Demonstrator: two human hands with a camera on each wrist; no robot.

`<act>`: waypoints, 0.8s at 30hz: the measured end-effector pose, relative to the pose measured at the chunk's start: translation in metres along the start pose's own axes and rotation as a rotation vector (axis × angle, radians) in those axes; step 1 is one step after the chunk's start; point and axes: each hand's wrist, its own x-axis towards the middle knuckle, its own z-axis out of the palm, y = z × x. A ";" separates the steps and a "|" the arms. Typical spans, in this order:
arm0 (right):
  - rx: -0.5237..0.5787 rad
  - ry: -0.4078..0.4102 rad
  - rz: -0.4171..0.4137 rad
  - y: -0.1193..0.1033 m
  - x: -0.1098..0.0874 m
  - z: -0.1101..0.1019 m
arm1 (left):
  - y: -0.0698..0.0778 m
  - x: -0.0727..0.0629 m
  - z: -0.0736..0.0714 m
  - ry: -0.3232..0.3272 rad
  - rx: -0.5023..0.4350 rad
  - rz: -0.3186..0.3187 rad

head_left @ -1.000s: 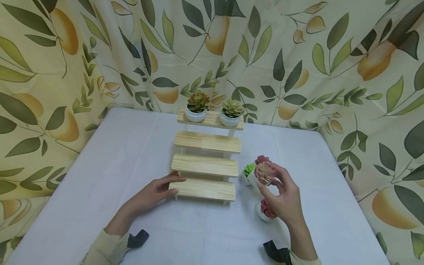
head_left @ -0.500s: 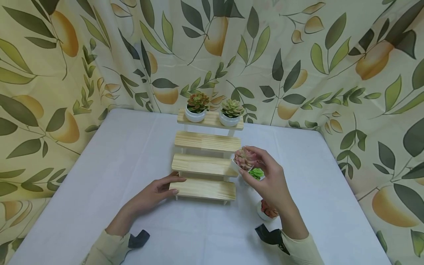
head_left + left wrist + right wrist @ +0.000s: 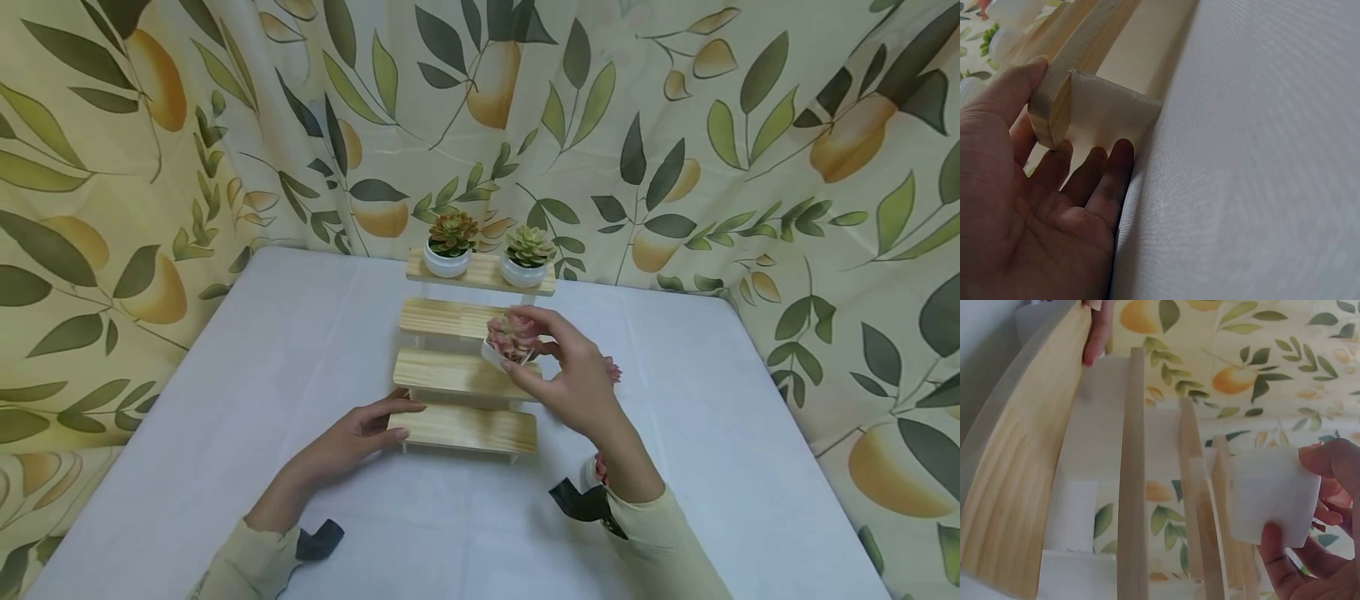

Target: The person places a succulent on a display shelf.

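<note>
A wooden tiered plant stand (image 3: pixel 462 427) with white supports stands on the table. My left hand (image 3: pixel 369 429) grips the left end of its lowest board; in the left wrist view, thumb and fingers lie around the board's end (image 3: pixel 1054 115). My right hand (image 3: pixel 564 377) holds a pink potted succulent (image 3: pixel 512 337) between thumb and fingers, raised in front of the second board from the top. The pot is white and angular, tilted in the head view; its side (image 3: pixel 1272 495) faces the right wrist camera. Two potted succulents, one reddish-green (image 3: pixel 452 237) and one pale green (image 3: pixel 528 250), occupy the top board.
Right of the stand, a pink succulent (image 3: pixel 612 370) shows past my right hand. Nearer the front, a red succulent in a white pot (image 3: pixel 592 472) is partly hidden by my right forearm. A fruit-patterned curtain (image 3: pixel 480 133) hangs behind the white-covered table (image 3: pixel 315 292).
My right hand has carried the pink potted succulent leftward and up, from beside the stand to in front of its boards. My left hand stays on the lowest board.
</note>
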 end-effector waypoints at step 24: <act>0.052 -0.062 -0.033 -0.003 0.045 0.037 | -0.001 0.000 0.000 0.002 0.014 0.001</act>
